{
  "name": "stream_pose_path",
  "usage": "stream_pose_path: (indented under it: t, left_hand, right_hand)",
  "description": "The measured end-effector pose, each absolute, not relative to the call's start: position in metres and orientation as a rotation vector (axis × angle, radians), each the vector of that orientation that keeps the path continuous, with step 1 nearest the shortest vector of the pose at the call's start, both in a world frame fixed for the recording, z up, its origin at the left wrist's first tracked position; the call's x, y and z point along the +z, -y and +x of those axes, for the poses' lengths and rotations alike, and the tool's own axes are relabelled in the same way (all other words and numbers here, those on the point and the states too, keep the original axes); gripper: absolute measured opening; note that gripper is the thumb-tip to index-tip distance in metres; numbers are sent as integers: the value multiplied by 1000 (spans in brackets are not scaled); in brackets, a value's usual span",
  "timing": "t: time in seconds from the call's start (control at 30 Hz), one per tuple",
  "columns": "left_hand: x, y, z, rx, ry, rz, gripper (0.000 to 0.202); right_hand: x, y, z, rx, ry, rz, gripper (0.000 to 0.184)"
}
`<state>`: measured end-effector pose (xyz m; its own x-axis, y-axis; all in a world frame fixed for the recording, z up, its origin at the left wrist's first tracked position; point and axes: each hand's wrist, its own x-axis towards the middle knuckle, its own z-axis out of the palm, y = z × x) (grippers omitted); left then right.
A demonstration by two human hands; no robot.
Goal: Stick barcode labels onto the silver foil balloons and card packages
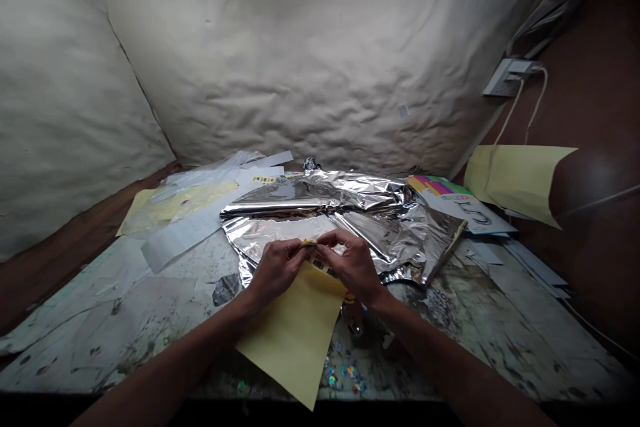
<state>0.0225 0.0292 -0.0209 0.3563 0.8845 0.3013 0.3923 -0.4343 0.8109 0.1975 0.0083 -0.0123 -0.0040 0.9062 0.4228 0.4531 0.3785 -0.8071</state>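
Observation:
My left hand (277, 267) and my right hand (357, 268) meet above the middle of the worktable, fingertips pinched together. Between them is the far end of a yellow paper sheet (300, 330), which slopes down toward me past the table's front edge. Small dark-printed patches show on the sheet near my right fingers. At the pinch the edge looks folded or bunched, and my fingers hide its details. Crumpled silver foil sheeting (375, 233) lies just beyond both hands. Under my right wrist sits a small shiny object (354, 323), partly covered, its kind unclear.
Clear plastic and paper sheets (185, 223) lie at the left. A colourful printed card (437, 185) and a white booklet marked with large digits (470, 213) lie at the right. Shiny scraps (345, 377) dot the stained tabletop (165, 320). A socket (510, 77) with cables hangs at right.

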Motion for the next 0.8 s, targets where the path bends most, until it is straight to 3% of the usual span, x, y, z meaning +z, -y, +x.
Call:
stream_pose_path:
  t: [0.23,0.37,0.5,0.67,0.8]
  left_hand:
    - [-21,-37,22,928,-961,1771,33]
    - [-20,-41,20,840,-794,1529,61]
    - [-25,-45,16,744,-914,1450,49]
    - [-24,-58,0,619,-960,1257,46]
    - [-12,-70,-19,398,-841,1333,41]
  right_hand:
    - [-14,-11,202,487,1633,-1227,3]
    - [-19,-13,205,446,1665,-1237,4]
    - [-13,-10,203,472,1644,-1141,5]
    - [16,-2,230,803,1432,-996,9]
    - [19,2,265,1266,1541,-1183,21]
